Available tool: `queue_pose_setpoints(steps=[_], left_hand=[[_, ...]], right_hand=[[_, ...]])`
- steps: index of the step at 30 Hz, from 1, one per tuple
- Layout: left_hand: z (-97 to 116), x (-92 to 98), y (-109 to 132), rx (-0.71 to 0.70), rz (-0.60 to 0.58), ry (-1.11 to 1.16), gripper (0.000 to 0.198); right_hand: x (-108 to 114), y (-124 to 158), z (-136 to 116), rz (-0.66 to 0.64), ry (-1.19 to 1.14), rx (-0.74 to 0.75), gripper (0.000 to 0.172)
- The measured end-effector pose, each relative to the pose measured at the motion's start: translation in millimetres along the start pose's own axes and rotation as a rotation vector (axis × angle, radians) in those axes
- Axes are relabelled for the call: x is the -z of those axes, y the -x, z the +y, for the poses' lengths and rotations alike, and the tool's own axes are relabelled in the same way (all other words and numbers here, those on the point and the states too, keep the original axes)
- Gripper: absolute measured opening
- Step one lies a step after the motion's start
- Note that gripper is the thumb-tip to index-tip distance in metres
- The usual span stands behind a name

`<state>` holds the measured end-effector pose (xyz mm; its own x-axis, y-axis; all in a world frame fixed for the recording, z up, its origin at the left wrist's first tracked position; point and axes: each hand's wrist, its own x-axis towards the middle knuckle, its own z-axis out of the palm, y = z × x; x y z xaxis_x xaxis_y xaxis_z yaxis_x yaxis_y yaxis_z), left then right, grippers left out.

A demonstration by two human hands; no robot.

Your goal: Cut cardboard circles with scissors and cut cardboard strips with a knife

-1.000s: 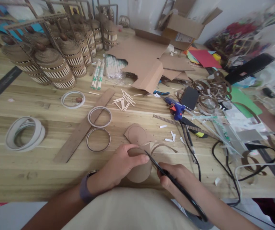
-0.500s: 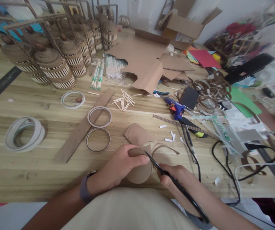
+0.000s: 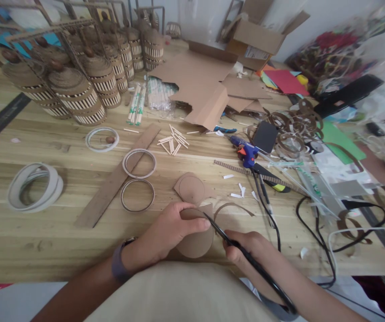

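Between thumb and fingers, my left hand (image 3: pixel 175 228) grips a piece of brown cardboard (image 3: pixel 192 214) with a curved edge. My right hand (image 3: pixel 253 250) is wrapped round black-handled scissors (image 3: pixel 246 255), whose blades meet the cardboard's edge by my left thumb. A thin curved cardboard offcut (image 3: pixel 234 205) arcs away just beyond the blades. Below my left hand lies a round cardboard disc (image 3: pixel 195 243), partly covered by it. Farther out on the table is another cardboard piece (image 3: pixel 191 188) with a circle marked on it.
Cardboard rings (image 3: pixel 138 195) and a long cardboard strip (image 3: pixel 112 183) lie left. A blue glue gun (image 3: pixel 248 154) with its black cable (image 3: pixel 275 223) is at right. Small wooden sticks (image 3: pixel 175 141), cardboard sheets (image 3: pixel 199 80) and several stick-walled lanterns (image 3: pixel 78 94) stand or lie behind.
The scissors and my right hand have shifted very slightly right. The curved offcut has moved a little right as well. My left hand stays nearly still on the cardboard.
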<state>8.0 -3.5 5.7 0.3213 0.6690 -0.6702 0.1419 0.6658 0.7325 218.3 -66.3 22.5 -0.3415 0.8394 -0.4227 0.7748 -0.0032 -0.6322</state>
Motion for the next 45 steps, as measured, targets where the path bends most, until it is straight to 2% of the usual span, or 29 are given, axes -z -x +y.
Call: queue_pose_setpoints(steps=[4,9,15,23,28,32,39,45], left_hand=[[0.4,-1.8,-2.9,0.03,-0.057,0.173,0.059],[-1.8,-3.8,-5.4,-0.026,-0.085,0.323,0.055],[-2.5,-2.0,-3.6,-0.038,0.062,0.147,0.056],[0.5,-1.7,-1.9,-0.033,0.072,0.087,0.062],[0.9,-2.0,-2.2,-0.014,0.068,0.077,0.065],[-0.1,-2.0,-1.7,0.013,0.097,0.076,0.071],[-3.6,-2.6,-1.5,0.03,0.076,0.06,0.073],[-1.8,-2.6,-2.2,0.033,0.074,0.056,0.068]], right_hand=[[-4.2,-2.3,1.0,0.057,0.014,-0.003,0.073],[-14.0,-5.2,5.9,0.17,0.07,-0.036,0.072],[-17.1,-4.0,6.0,0.146,0.061,-0.03,0.07],[-9.6,-4.8,1.1,0.101,0.031,-0.023,0.063],[-7.7,-6.7,-1.3,0.12,0.038,-0.036,0.063],[-7.3,-6.2,-1.5,0.122,0.058,-0.028,0.065],[-8.5,-3.7,1.3,0.116,0.059,-0.024,0.074],[-6.9,-2.1,0.1,0.079,0.056,-0.052,0.075]])
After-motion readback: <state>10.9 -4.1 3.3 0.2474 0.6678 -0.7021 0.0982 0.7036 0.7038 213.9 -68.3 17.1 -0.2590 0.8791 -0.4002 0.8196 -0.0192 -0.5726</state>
